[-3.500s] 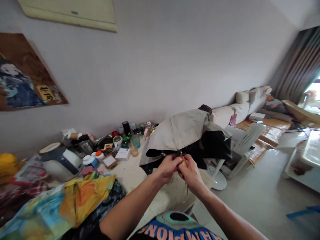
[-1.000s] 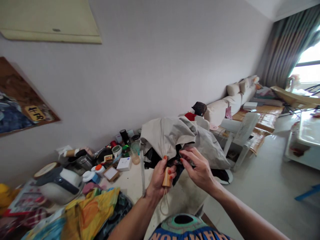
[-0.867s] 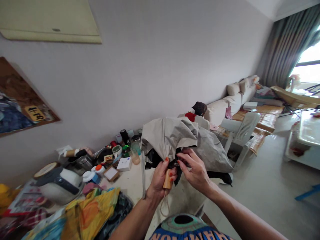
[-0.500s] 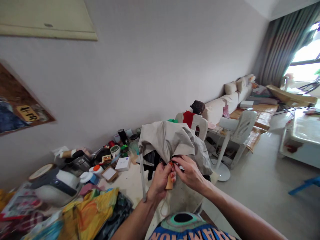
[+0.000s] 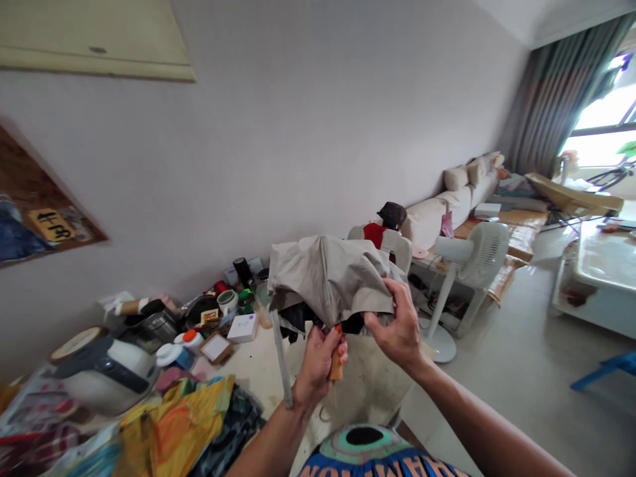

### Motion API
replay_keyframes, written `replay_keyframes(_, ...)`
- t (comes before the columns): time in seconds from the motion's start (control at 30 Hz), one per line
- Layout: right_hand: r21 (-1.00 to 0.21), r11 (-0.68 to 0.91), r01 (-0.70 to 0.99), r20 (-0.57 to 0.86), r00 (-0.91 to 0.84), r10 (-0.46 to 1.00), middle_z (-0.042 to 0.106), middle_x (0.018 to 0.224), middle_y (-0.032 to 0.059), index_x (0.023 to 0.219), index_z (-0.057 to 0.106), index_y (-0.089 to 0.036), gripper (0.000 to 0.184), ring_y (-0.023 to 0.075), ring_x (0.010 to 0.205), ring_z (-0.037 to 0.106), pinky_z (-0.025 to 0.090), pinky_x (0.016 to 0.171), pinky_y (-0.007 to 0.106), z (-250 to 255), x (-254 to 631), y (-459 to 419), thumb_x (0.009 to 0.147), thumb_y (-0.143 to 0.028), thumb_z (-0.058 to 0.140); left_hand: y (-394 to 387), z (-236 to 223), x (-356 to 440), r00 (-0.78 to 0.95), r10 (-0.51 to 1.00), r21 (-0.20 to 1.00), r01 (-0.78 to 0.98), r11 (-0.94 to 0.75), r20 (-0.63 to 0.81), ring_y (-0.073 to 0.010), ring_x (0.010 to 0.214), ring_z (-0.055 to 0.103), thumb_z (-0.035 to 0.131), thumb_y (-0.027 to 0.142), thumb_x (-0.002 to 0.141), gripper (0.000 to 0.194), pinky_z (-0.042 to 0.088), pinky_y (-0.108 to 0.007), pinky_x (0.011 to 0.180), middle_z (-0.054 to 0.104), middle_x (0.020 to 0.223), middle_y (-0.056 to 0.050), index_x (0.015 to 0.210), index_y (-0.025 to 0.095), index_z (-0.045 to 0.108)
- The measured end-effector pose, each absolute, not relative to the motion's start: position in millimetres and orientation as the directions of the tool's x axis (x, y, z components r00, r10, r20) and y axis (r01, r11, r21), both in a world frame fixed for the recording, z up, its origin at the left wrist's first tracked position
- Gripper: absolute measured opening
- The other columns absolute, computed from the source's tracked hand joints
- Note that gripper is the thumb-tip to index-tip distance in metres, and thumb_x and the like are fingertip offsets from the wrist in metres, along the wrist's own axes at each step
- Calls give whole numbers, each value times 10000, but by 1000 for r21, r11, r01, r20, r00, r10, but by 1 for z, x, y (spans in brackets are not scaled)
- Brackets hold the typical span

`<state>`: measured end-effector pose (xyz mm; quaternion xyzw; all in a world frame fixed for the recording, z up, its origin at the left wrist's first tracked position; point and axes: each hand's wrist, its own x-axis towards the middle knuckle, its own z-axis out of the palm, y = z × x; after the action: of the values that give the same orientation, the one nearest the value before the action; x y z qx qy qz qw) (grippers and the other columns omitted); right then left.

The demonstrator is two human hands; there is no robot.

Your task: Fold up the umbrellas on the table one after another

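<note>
A beige-grey umbrella (image 5: 322,271), its canopy partly folded and bunched with a dark underside, is in front of me above the table edge. My left hand (image 5: 320,361) is wrapped round its light wooden handle (image 5: 336,366), close under the canopy. A thin cord loop hangs from the handle's end. My right hand (image 5: 397,324) has its thumb and fingers on the canopy's right edge, taking the fabric between them. On the left, a narrow grey strip (image 5: 282,361) hangs from the canopy down to my left wrist.
On the table (image 5: 265,358) to the left are a grey-and-white kettle (image 5: 106,371), several jars and bottles, a small white box (image 5: 243,328) and a yellow plastic bag (image 5: 173,424). A white fan (image 5: 484,258) stands at the right, before a long sofa (image 5: 430,222).
My right hand has moved from the handle top, beside my left hand, up and right to the canopy edge. The canopy has shifted slightly left; my left hand still grips the handle.
</note>
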<state>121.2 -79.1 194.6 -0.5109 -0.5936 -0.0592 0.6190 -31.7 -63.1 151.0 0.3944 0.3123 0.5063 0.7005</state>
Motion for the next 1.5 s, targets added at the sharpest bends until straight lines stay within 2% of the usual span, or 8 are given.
replay_keyframes(0.2, -510, 440, 739, 822, 269, 502, 604, 1033, 90, 1168, 510, -188, 492, 260, 966, 608, 520, 827, 413, 188, 118, -73, 685, -125, 579, -65, 149, -32, 294, 955, 884, -439, 164, -31, -40, 451, 434, 809, 500, 628, 498, 348, -156, 412, 491, 565, 67, 738, 183, 441)
replay_keyframes(0.43, -273, 407, 872, 957, 200, 212, 617, 884, 63, 951, 624, -213, 243, 202, 819, 616, 538, 733, 349, 217, 153, -80, 769, -74, 541, -56, 145, -44, 185, 982, 863, -487, 135, -50, -40, 466, 439, 840, 469, 581, 513, 359, -157, 422, 495, 587, 65, 717, 183, 437)
replay_keyframes(0.57, -441, 503, 743, 892, 303, 335, 592, 909, 49, 928, 634, -213, 126, 156, 750, 588, 543, 625, 287, 232, 162, -88, 822, -168, 583, -45, 141, -58, 134, 990, 868, -485, 107, -47, -37, 449, 424, 834, 467, 585, 505, 338, -153, 422, 484, 555, 62, 682, 182, 429)
replay_keyframes(0.73, -640, 495, 588, 714, 217, 666, 545, 1134, 91, 1258, 503, -219, 581, 169, 837, 585, 530, 521, 239, 203, 136, -73, 701, -192, 667, -47, 141, -59, 156, 988, 890, -449, 76, -6, -42, 451, 413, 812, 448, 625, 451, 339, -165, 426, 479, 561, 58, 694, 178, 457)
replay_keyframes(1.0, -577, 509, 638, 806, 344, 482, 597, 682, -14, 833, 640, -194, 107, 110, 566, 521, 445, 574, 246, 223, 147, -76, 871, -226, 544, -50, 143, -61, 163, 985, 876, -466, 122, -50, -42, 464, 433, 834, 426, 604, 479, 355, -159, 436, 494, 568, 56, 687, 182, 431)
replay_keyframes(1.2, -723, 384, 574, 659, 405, 634, 638, 750, 17, 868, 643, -173, 209, 134, 629, 576, 474, 584, 255, 199, 176, -66, 887, -336, 514, -46, 158, -73, 185, 959, 742, -608, 282, -213, -33, 478, 444, 803, 224, 653, 368, 353, -124, 422, 495, 619, 40, 744, 160, 452)
replay_keyframes(1.33, -712, 220, 666, 609, 430, 667, 656, 828, 62, 855, 646, -157, 206, 166, 684, 607, 509, 611, 297, 135, 202, -61, 859, -307, 504, -43, 181, -76, 256, 879, 555, -695, 456, -402, -24, 457, 421, 534, 125, 881, 149, 353, -96, 390, 429, 624, 41, 771, 149, 437)
replay_keyframes(1.5, -650, 189, 736, 646, 403, 648, 615, 828, 59, 935, 622, -165, 197, 174, 688, 608, 512, 527, 274, 79, 215, -69, 775, -197, 512, -29, 204, -74, 365, 808, 342, -767, 543, -463, -16, 425, 414, 313, 161, 993, 262, 393, -84, 390, 400, 600, 42, 758, 139, 426)
